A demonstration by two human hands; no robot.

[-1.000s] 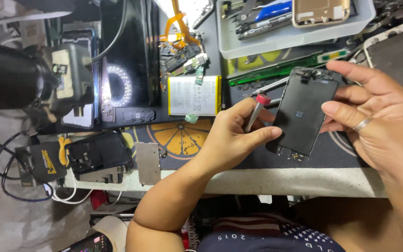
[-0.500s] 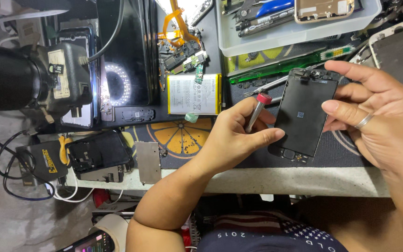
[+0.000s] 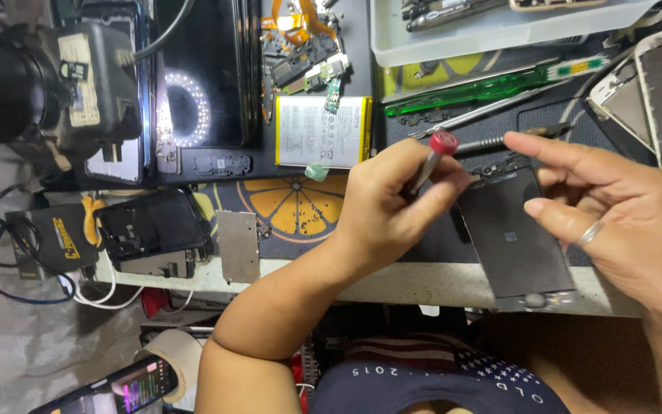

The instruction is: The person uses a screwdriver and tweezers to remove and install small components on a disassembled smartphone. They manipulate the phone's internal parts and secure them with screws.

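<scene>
- left hand [image 3: 392, 211]: fingers closed on red-capped screwdriver [image 3: 432, 157], tip at the panel's top edge; keep it square, press lightly.
- phone screen panel [image 3: 516, 244]: tilted over the bench edge [image 3: 392, 282].
- right hand [image 3: 614, 218]: fingers pinch the panel's right side; steady it.

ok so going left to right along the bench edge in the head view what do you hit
Yellow-and-black device → dark phone frame → bare metal plate → left hand holding a red-capped screwdriver → black phone screen → right hand with a ring.
</scene>
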